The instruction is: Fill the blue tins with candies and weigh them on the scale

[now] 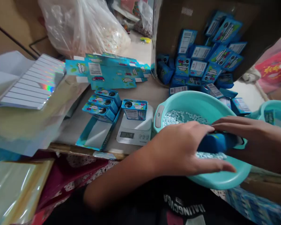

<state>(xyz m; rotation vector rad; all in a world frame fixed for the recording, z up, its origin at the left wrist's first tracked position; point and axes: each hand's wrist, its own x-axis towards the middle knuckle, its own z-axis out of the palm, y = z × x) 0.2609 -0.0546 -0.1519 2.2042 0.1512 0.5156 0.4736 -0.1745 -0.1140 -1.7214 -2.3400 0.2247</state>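
Observation:
Over a turquoise basin [189,98] of small pale-blue candies [175,117], a blue candy box [213,142] lies between my hands, its print blurred. My left hand [184,147] grips its near left side, with the thumb stretched out below it. My right hand [245,131] comes from the right, fingers closed over the top of the box; part of its grip is hidden. Left of the basin, a filled candy box [134,109] stands on a white digital scale [134,134]. Beside the scale, several filled boxes [103,104] stand in a shallow display tray [93,132].
Flattened blue cartons [114,72] lie behind the scale. A large cardboard box [168,18] holds many closed candy boxes [199,67]. At right stands a second turquoise container [276,107]. A clear plastic bag [84,28], striped sheets [35,82] and plastic film [14,184] occupy the left.

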